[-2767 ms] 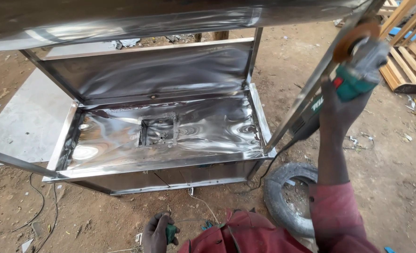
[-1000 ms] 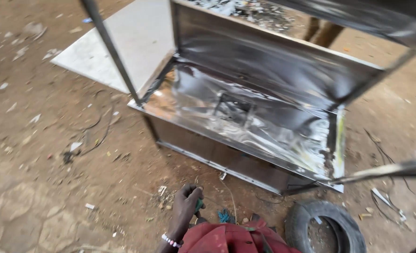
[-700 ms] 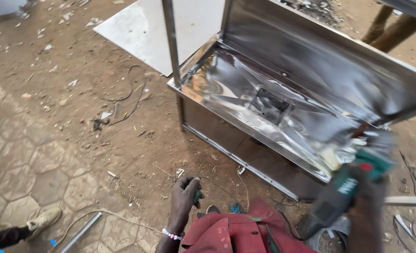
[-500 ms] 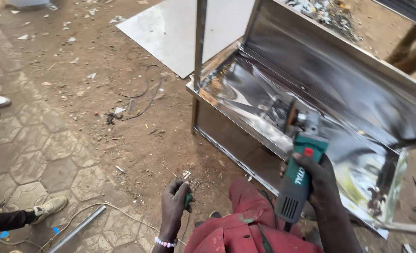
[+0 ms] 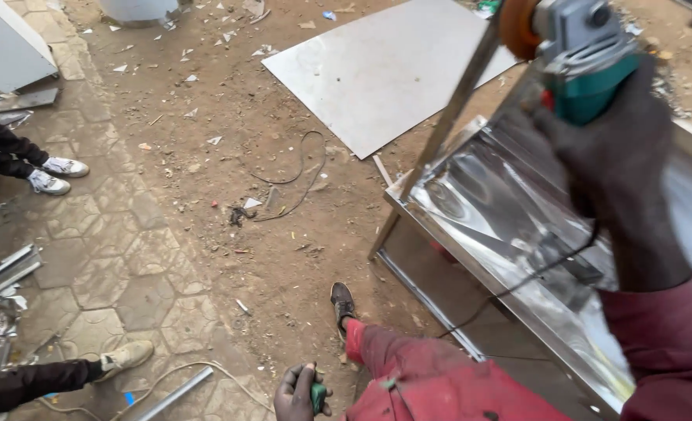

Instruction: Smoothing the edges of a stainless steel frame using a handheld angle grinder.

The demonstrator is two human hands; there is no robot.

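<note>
Head view looks down on a shiny steel cabinet (image 5: 517,234), its open tray bare but for reflections. Right hand (image 5: 611,156) is wrapped tight around a green angle grinder (image 5: 580,54), raised beside the upright frame post (image 5: 447,132), its orange disc blurred. Left hand (image 5: 299,394), low by the knee, grips a small green tool (image 5: 317,396).

one angle grinder (image 5: 584,58), one flat metal sheet (image 5: 385,70), one shiny steel box (image 5: 517,234), four shoes (image 5: 65,166).

Right hand (image 5: 615,148) around a green angle grinder (image 5: 584,54), left hand (image 5: 299,392) around a small green tool (image 5: 318,396), beside a steel box (image 5: 502,234).
</note>
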